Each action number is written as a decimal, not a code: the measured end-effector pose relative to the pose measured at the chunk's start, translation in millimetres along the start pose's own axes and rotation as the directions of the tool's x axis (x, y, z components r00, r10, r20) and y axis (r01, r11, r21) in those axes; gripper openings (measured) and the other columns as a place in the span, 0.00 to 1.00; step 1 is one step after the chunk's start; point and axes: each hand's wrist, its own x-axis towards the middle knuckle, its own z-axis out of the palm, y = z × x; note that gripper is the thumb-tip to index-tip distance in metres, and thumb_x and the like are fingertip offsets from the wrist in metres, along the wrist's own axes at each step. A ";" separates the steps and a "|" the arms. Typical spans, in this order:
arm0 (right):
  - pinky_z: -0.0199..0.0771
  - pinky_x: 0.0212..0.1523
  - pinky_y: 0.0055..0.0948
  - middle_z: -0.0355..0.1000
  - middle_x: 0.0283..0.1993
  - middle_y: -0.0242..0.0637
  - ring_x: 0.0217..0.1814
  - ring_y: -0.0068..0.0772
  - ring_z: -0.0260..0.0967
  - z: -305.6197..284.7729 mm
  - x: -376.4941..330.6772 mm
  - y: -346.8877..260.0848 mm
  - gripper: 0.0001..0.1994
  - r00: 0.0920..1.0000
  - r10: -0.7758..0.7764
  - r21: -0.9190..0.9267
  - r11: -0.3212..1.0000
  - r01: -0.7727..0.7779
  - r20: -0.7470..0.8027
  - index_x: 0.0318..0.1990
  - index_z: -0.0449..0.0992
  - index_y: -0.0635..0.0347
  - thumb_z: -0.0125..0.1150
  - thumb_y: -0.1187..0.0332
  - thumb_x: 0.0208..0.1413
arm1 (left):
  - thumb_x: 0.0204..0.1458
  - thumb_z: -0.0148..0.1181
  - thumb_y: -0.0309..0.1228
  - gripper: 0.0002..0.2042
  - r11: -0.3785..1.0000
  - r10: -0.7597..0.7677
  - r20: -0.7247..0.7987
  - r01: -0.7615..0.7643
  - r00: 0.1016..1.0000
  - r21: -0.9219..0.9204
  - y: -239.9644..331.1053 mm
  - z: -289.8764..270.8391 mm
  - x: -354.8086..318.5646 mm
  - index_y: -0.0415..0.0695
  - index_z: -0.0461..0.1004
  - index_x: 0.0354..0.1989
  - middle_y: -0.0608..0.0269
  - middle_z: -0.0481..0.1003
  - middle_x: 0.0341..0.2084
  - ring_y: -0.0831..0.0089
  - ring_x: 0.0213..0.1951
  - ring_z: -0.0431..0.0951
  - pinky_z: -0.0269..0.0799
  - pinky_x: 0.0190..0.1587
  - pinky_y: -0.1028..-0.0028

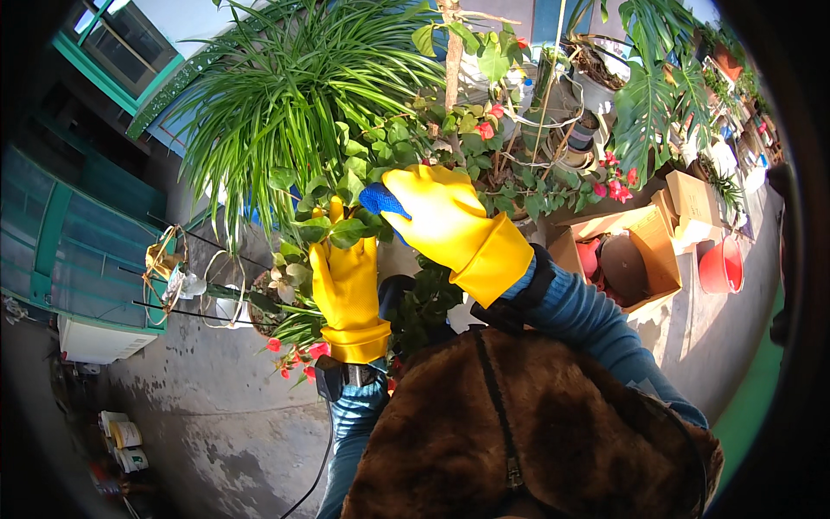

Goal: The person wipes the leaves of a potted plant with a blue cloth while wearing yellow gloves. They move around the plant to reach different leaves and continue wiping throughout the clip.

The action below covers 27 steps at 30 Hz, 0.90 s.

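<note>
My right hand [454, 212], in a yellow rubber glove, is closed round a blue cloth [383, 201] that pokes out at its fingertips. The cloth is beside green leaves of a leafy branch [380, 154]. Just left of it, my left hand [346, 281], also in a yellow glove, points upward among the foliage. Its fingers look stretched out, and a broad green leaf [347, 233] lies across them and hides part of them. Whether it pinches a stem cannot be seen.
A bushy spider plant [285, 104] rises at the far left. Pink-flowered stems [486, 130] and a monstera [653, 112] stand at the back right. To my right are an open cardboard box [661, 251] and a red bucket [721, 266]. A potted cactus [259, 298] stands left.
</note>
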 end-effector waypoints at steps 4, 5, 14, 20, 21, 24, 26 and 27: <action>0.76 0.35 0.46 0.75 0.31 0.43 0.33 0.52 0.76 9.1 1.0 -9.1 0.12 0.993 -0.114 -0.020 0.993 0.114 -0.015 0.39 0.77 0.57 0.69 0.60 0.55 | 0.73 0.44 0.43 0.26 0.999 0.013 -0.094 -0.009 0.995 0.045 -2.9 5.7 -2.2 0.41 0.61 0.73 0.51 0.65 0.71 0.55 0.70 0.63 0.53 0.75 0.51; 0.76 0.33 0.44 0.74 0.31 0.41 0.31 0.50 0.75 13.1 -0.3 -13.9 0.12 0.983 -0.175 -0.055 0.983 0.173 -0.046 0.38 0.77 0.57 0.69 0.61 0.54 | 0.73 0.43 0.43 0.26 0.994 0.011 -0.120 0.002 0.993 0.113 -2.6 7.0 -3.2 0.41 0.62 0.73 0.51 0.66 0.70 0.56 0.69 0.65 0.54 0.74 0.52; 0.77 0.41 0.47 0.78 0.39 0.45 0.40 0.54 0.76 11.6 -28.1 -17.2 0.18 0.995 -0.081 0.136 0.988 0.073 0.056 0.50 0.78 0.58 0.72 0.64 0.52 | 0.54 0.73 0.28 0.19 -0.061 0.401 0.003 0.024 0.916 0.998 -2.5 19.3 -17.0 0.38 0.73 0.50 0.61 0.82 0.36 0.73 0.34 0.78 0.76 0.42 0.72; 0.77 0.43 0.50 0.78 0.41 0.46 0.43 0.57 0.77 6.9 -12.2 -6.3 0.14 0.985 0.081 0.203 0.973 -0.111 0.152 0.46 0.76 0.57 0.63 0.58 0.58 | 0.55 0.73 0.28 0.20 -0.158 0.395 0.082 -0.021 0.915 0.987 -7.9 14.5 -10.7 0.39 0.73 0.53 0.58 0.82 0.47 0.72 0.45 0.81 0.76 0.51 0.71; 0.77 0.42 0.50 0.78 0.41 0.46 0.43 0.57 0.77 8.0 -11.0 -7.0 0.14 0.987 0.066 0.198 0.976 -0.095 0.149 0.45 0.76 0.57 0.63 0.58 0.58 | 0.55 0.73 0.28 0.21 -0.115 0.380 0.006 0.041 0.925 0.993 -8.8 14.2 -9.0 0.39 0.73 0.54 0.58 0.82 0.48 0.72 0.46 0.81 0.76 0.52 0.71; 0.75 0.36 0.50 0.76 0.34 0.46 0.35 0.56 0.76 15.9 -14.5 -13.8 0.12 0.999 -0.026 0.098 0.995 0.024 0.026 0.39 0.75 0.57 0.69 0.63 0.52 | 0.54 0.73 0.27 0.23 0.341 0.319 -0.045 -0.070 0.947 0.937 -7.5 16.1 -12.0 0.38 0.73 0.57 0.57 0.82 0.50 0.71 0.48 0.82 0.76 0.53 0.70; 0.74 0.33 0.50 0.75 0.30 0.45 0.32 0.55 0.76 19.0 -21.6 -15.6 0.12 0.994 -0.104 0.060 0.993 0.106 -0.045 0.35 0.74 0.57 0.72 0.66 0.48 | 0.54 0.73 0.27 0.24 0.085 0.348 0.044 -0.078 0.936 0.993 -5.7 18.9 -15.7 0.38 0.72 0.59 0.58 0.82 0.52 0.70 0.49 0.82 0.76 0.54 0.69; 0.75 0.33 0.50 0.74 0.29 0.45 0.31 0.55 0.76 20.0 -23.6 -14.1 0.12 0.991 -0.124 0.049 0.991 0.126 -0.059 0.35 0.74 0.57 0.72 0.66 0.48 | 0.54 0.73 0.27 0.25 -0.131 0.355 0.116 -0.073 0.928 0.989 -4.9 20.2 -18.2 0.38 0.72 0.60 0.58 0.81 0.53 0.69 0.49 0.81 0.76 0.55 0.69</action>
